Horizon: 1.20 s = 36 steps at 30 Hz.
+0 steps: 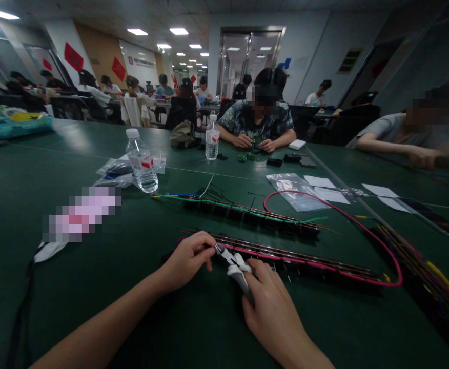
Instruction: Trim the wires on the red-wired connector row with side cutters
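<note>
I had both hands low at the near edge of the tabletop [36, 205]. My right hand [272, 312] was wrapped around the pale handles of a small pair of cutters [234, 264], their nose pointing up and left toward the left end of the near terminal strip [297, 259]. My left hand [188, 259] was pinched narrow, fingertips closed on something fine right at the cutter tips; I judged it a wire end or tie, but it was too small to tell for sure.

The near terminal strip lay across the tabletop just beyond my hands, with a pink wire [363, 225] running along it and looping wide off its right end back toward the middle. Behind it sat a second terminal strip [255, 215], already carrying green and blue wires along its length, with loose dark ends sticking up near its left end. By my reading that far strip looked further along, while the near one was part-wired, with trimming under way at its left end.

A bundle of spare coloured wires [432, 271] lay along the right edge. A water bottle [142, 161] stood left of centre, beside some plastic bags [293, 189] and paper slips. Other people worked at the far edge.
</note>
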Each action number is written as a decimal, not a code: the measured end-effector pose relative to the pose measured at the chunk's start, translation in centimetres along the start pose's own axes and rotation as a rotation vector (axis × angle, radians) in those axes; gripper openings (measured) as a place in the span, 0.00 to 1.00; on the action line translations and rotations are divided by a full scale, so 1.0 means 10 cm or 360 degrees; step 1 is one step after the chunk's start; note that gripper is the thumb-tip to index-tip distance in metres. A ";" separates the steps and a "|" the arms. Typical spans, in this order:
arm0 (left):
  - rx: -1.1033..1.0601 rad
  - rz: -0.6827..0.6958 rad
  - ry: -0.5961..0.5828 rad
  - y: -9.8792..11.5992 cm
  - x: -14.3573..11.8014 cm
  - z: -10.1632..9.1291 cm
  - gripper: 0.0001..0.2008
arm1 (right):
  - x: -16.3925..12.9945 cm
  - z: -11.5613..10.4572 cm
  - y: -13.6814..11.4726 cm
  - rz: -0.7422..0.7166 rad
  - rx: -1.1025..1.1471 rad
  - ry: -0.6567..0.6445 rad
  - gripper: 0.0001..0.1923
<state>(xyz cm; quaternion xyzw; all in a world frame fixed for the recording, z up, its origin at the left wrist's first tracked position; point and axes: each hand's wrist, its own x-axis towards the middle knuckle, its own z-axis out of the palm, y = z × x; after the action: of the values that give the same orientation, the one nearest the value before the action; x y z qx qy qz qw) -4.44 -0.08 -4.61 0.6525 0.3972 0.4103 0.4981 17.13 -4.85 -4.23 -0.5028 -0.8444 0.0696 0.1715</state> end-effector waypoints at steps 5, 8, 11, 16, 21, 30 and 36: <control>-0.0005 -0.0005 0.0011 0.02 0.00 0.01 0.04 | -0.01 -0.02 -0.01 -0.0002 -0.0004 0.0005 0.20; 0.0009 -0.0008 0.0014 0.02 0.00 0.01 0.04 | -0.01 -0.02 -0.01 -0.0001 -0.0008 0.0002 0.20; 0.0007 -0.0006 0.0023 0.00 0.01 0.01 0.04 | -0.01 -0.01 -0.01 0.0008 -0.0006 0.0006 0.21; -0.0042 -0.0018 0.0005 0.01 0.01 0.01 0.04 | 0.00 0.00 -0.01 -0.0001 -0.0013 0.0023 0.21; -0.0061 0.0000 0.0006 0.02 0.01 0.01 0.03 | -0.01 0.02 0.00 -0.0006 -0.0037 0.0040 0.20; -0.0027 -0.0030 0.0019 0.04 0.01 0.02 0.04 | -0.02 -0.01 -0.01 0.0000 -0.0010 0.0033 0.20; -0.0024 -0.0007 0.0039 0.02 0.00 0.03 0.04 | -0.02 0.01 -0.02 0.0002 0.0041 0.0014 0.20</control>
<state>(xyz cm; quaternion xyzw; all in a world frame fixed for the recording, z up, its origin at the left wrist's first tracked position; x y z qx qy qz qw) -4.09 -0.19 -4.42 0.6428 0.4016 0.4201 0.4991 17.01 -5.12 -4.26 -0.5012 -0.8424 0.0783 0.1818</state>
